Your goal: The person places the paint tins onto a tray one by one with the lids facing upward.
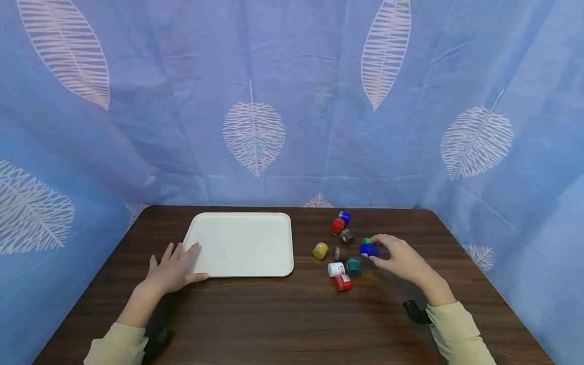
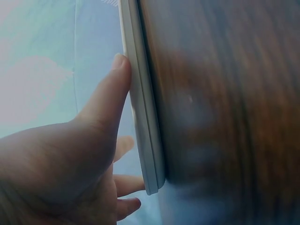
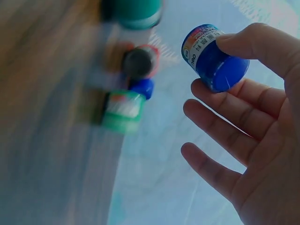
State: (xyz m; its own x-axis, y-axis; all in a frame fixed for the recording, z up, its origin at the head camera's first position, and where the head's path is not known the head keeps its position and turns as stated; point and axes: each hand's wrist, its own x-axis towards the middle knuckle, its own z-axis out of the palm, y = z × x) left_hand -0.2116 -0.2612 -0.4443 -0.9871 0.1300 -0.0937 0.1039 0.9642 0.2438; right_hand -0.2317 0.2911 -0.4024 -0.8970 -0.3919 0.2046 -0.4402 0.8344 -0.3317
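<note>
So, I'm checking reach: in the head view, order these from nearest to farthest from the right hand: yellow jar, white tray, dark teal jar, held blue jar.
1. Held blue jar: pinched in the right hand.
2. Dark teal jar: just left of the hand.
3. Yellow jar: leftmost of the jars.
4. White tray: left of all the jars.

The brand name "deli" stands on the label (image 3: pixel 201 49) of the blue jar (image 3: pixel 230 72) in the right hand (image 1: pixel 401 257), towards the right edge of the table (image 1: pixel 274 319); the characters beside it are too small to read surely. Labels on the green jar (image 3: pixel 119 123) and the red jar (image 1: pixel 342 283) nearest the table's front edge are illegible.
</note>
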